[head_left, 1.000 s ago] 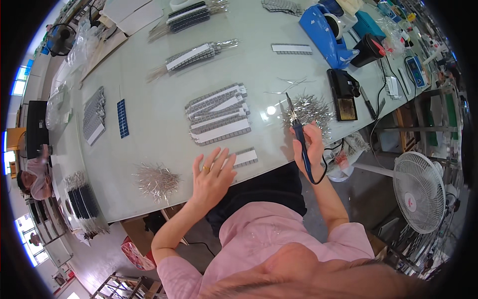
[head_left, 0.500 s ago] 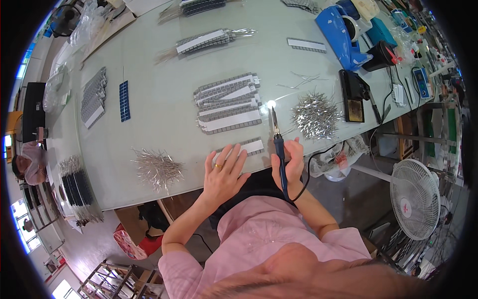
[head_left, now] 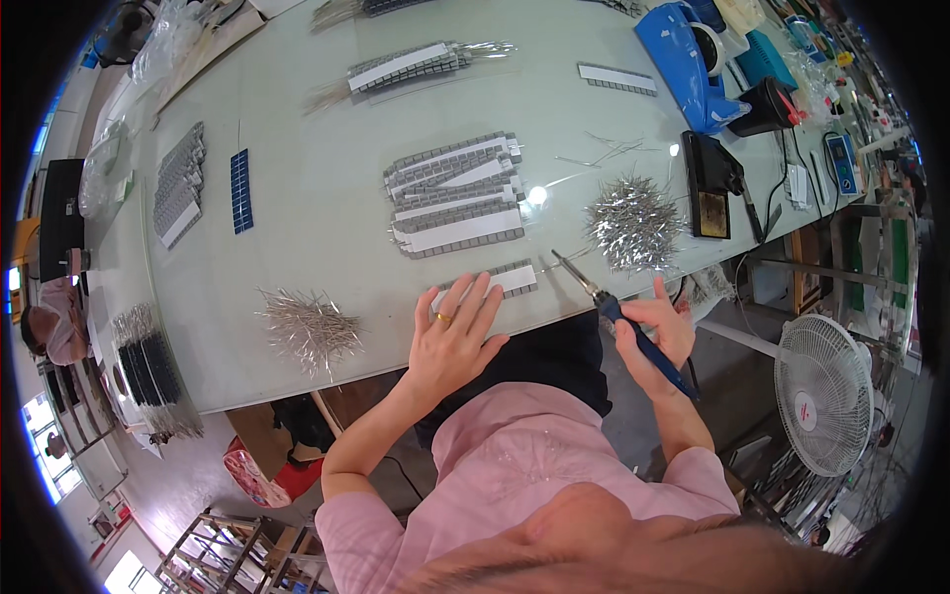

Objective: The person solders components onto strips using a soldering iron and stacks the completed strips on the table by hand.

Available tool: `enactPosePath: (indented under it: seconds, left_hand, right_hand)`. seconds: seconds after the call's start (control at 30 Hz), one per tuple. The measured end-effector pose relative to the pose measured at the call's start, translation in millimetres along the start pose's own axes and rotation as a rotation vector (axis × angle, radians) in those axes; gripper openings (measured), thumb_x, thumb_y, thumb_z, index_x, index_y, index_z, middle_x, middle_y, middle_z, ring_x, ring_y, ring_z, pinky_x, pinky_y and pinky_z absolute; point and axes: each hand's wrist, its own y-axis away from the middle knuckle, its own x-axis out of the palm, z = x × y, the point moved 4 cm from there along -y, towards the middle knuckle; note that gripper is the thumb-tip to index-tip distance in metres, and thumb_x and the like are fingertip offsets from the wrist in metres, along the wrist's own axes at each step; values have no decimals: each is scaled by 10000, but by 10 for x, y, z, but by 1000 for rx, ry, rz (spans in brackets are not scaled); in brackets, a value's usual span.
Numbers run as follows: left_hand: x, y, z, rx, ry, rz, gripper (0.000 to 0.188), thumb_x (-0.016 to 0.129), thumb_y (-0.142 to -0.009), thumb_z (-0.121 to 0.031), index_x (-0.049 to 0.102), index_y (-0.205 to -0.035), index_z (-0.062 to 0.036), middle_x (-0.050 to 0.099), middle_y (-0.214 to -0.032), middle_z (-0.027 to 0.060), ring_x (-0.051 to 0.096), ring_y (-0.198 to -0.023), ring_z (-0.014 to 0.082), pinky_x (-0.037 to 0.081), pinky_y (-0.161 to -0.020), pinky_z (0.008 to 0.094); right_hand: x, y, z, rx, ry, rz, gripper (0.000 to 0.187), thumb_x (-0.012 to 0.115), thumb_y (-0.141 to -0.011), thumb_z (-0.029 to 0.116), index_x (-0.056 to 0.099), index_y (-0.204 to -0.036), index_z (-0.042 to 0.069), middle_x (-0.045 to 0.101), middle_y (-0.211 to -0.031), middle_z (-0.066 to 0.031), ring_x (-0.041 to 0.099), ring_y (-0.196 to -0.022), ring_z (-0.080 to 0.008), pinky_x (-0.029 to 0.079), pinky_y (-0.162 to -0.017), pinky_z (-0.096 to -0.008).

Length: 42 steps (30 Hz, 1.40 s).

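My left hand (head_left: 450, 337) lies flat near the front edge of the table, fingers spread, over the left part of a short grey-and-white strip of small cells (head_left: 517, 279). The strip's right end shows beyond my fingertips. My right hand (head_left: 661, 342) is closed around the dark blue handle of a soldering iron (head_left: 633, 337). The iron slants up to the left, and its tip is near the strip's right end, apart from it. A thin silvery wire seems to run rightward from that end, close to the tip.
Stacked grey-and-white strips (head_left: 460, 228) lie beyond my hands. Piles of silvery wires stand right (head_left: 633, 226) and left (head_left: 309, 335). Farther right are a soldering iron stand (head_left: 707, 188), a blue tape dispenser (head_left: 683, 69) and a black cup (head_left: 762, 107). A white fan (head_left: 823, 409) stands beside the table.
My right hand has moved right with the soldering iron, which has turned from nearly upright to a slant. Its tip is lower, nearer the strip's end. My left hand stays on the strip.
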Motion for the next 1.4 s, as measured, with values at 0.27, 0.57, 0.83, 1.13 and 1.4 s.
enactPosePath:
  seconds: [0.27, 0.57, 0.83, 1.13, 1.4]
  left_hand:
    - [13, 15, -8, -11, -45, -7, 569, 698, -834, -377, 588, -1318, -99, 505, -1429, 78, 454, -1309, 240, 244, -1088, 490]
    - [22, 14, -23, -11, -78, -10, 569, 700, -830, -385, 589, -1320, -117, 506, -1428, 68, 461, -1302, 228, 239, -1085, 490]
    - [28, -10, -27, 1, -72, 3, 584, 707, -822, -376, 577, -1330, -120, 500, -1433, 61, 464, -1298, 224, 246, -1075, 491]
    - [30, -24, -37, 3, -68, 13, 586, 708, -819, -366, 573, -1334, -120, 500, -1434, 61, 467, -1292, 223, 255, -1071, 489]
    - [29, -24, -46, 0, -65, 18, 582, 708, -820, -361, 575, -1331, -116, 497, -1435, 67, 463, -1299, 224, 250, -1074, 487]
  right_hand:
    - [25, 9, -29, 9, -21, 52, 145, 746, -698, -1, 677, -815, 50, 702, -792, -66, 702, -719, -210, 445, -1046, -503]
    - [72, 19, -135, 160, -101, 88, 83, 707, -768, 18, 655, -831, 31, 691, -756, -64, 697, -703, -175, 399, -1090, -488]
    - [162, 155, -493, 615, -611, -1, 64, 631, -904, 27, 586, -884, -12, 694, -764, -53, 694, -659, -129, 255, -1182, -388]
    - [106, 88, -333, 385, -310, 106, 73, 666, -854, 25, 598, -853, 0, 701, -766, -73, 673, -650, -108, 326, -1147, -437]
    - [147, 25, 267, -272, 153, 154, 213, 745, -700, 3, 645, -882, 49, 683, -793, -77, 688, -713, -244, 505, -961, -470]
